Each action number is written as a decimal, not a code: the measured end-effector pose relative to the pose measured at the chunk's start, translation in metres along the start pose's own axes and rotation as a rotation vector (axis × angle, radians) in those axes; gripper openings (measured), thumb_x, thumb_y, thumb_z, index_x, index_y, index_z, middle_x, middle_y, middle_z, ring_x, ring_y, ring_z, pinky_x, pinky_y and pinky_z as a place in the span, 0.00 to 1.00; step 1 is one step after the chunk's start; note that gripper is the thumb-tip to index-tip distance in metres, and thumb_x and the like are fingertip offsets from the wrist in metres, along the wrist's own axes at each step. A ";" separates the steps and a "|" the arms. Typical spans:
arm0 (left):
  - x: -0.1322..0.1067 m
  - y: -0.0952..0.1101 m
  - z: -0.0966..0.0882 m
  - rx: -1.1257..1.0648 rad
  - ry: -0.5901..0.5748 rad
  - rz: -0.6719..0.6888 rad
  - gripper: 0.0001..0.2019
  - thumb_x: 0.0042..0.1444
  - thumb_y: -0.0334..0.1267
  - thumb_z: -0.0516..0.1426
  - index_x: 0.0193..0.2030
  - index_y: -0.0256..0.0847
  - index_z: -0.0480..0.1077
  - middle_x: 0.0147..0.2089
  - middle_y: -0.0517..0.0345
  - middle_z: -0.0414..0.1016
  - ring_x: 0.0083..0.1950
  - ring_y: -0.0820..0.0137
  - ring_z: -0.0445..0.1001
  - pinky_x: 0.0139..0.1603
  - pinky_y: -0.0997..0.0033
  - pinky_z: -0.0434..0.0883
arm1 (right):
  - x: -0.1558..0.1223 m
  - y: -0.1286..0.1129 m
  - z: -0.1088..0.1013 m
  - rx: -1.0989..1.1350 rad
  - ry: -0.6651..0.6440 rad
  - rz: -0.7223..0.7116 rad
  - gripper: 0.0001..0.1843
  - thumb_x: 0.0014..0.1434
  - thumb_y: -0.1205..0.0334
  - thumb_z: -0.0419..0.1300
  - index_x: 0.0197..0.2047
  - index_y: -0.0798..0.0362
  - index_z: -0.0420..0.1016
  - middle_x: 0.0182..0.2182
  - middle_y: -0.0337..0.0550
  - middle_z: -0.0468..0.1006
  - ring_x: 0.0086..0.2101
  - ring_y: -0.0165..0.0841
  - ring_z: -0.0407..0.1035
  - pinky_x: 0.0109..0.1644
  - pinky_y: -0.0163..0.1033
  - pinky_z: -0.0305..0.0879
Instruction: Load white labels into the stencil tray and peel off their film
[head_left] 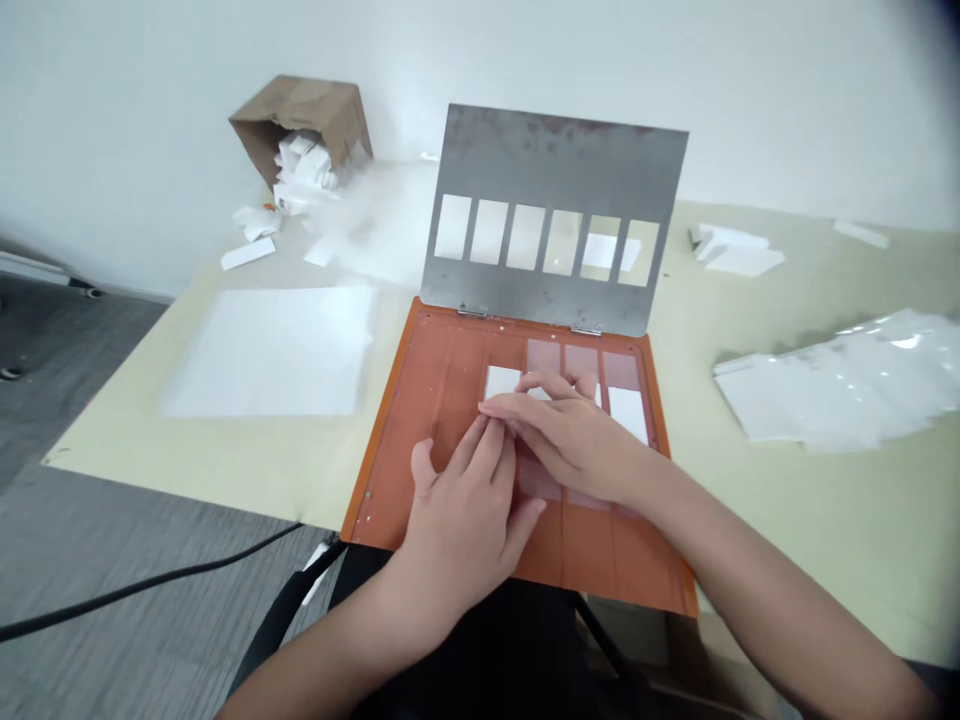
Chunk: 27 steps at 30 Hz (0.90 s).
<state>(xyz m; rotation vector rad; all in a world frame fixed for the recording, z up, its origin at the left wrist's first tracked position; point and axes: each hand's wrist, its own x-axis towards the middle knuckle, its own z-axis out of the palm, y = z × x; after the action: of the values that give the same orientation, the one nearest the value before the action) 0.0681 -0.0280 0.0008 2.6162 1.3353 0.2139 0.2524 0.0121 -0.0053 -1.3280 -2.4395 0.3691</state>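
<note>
An orange board [465, 345] with long shallow slots lies in front of me. In its right-hand slots are white cards [628, 410] and clear plastic strips [540, 480]. My left hand [465, 520] rests on the board, thumb and little finger spread, its fingertips by the lower end of another white card [503, 381]. From the right, my right hand [577, 430] reaches across the left fingertips. Its thumb and forefinger are close together at that card's lower edge, and the exact grip is partly hidden. A grey metal lid [562, 165] with rectangular windows stands raised on hinges behind the board.
A tipped cardboard box [304, 100] spills white pieces at the back left. White sheets [270, 350] lie left of the board. Fanned clear sleeves [840, 380] and white cards [739, 250] lie to the right. A black cable [187, 570] runs below the table's left edge.
</note>
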 end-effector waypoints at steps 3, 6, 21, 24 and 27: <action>0.000 0.000 -0.001 -0.002 -0.015 -0.007 0.27 0.70 0.45 0.43 0.69 0.31 0.58 0.72 0.41 0.61 0.70 0.55 0.63 0.63 0.37 0.60 | -0.003 0.005 -0.003 -0.020 0.074 0.061 0.18 0.69 0.69 0.45 0.55 0.49 0.70 0.43 0.44 0.84 0.51 0.42 0.68 0.48 0.49 0.51; 0.000 0.001 -0.003 -0.002 -0.031 -0.019 0.27 0.70 0.45 0.44 0.69 0.32 0.59 0.71 0.40 0.62 0.70 0.54 0.63 0.65 0.35 0.59 | -0.005 0.011 -0.007 -0.001 0.145 0.074 0.13 0.68 0.67 0.49 0.50 0.50 0.73 0.41 0.44 0.84 0.47 0.40 0.70 0.49 0.49 0.51; -0.004 0.000 0.002 0.102 0.029 0.000 0.30 0.67 0.48 0.49 0.71 0.34 0.57 0.71 0.38 0.62 0.72 0.48 0.58 0.66 0.30 0.57 | 0.009 0.013 0.009 -0.324 0.178 0.204 0.16 0.70 0.56 0.49 0.47 0.51 0.76 0.56 0.51 0.74 0.53 0.47 0.62 0.50 0.53 0.50; -0.007 0.001 0.000 0.131 0.013 -0.009 0.30 0.67 0.48 0.49 0.71 0.33 0.56 0.73 0.38 0.59 0.73 0.46 0.56 0.63 0.27 0.57 | 0.012 0.009 0.005 -0.221 0.158 0.242 0.12 0.68 0.57 0.52 0.47 0.52 0.72 0.55 0.51 0.75 0.53 0.46 0.63 0.52 0.54 0.51; -0.011 0.003 -0.004 0.163 0.022 -0.003 0.28 0.67 0.47 0.49 0.70 0.34 0.59 0.74 0.39 0.56 0.73 0.45 0.54 0.62 0.27 0.57 | 0.014 0.005 -0.001 0.010 0.184 0.240 0.08 0.67 0.58 0.53 0.45 0.51 0.68 0.47 0.46 0.79 0.50 0.41 0.68 0.55 0.54 0.52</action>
<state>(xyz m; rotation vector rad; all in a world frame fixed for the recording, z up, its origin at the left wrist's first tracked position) 0.0634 -0.0384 0.0049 2.7516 1.4202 0.1397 0.2495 0.0265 -0.0041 -1.5807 -2.1336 0.3026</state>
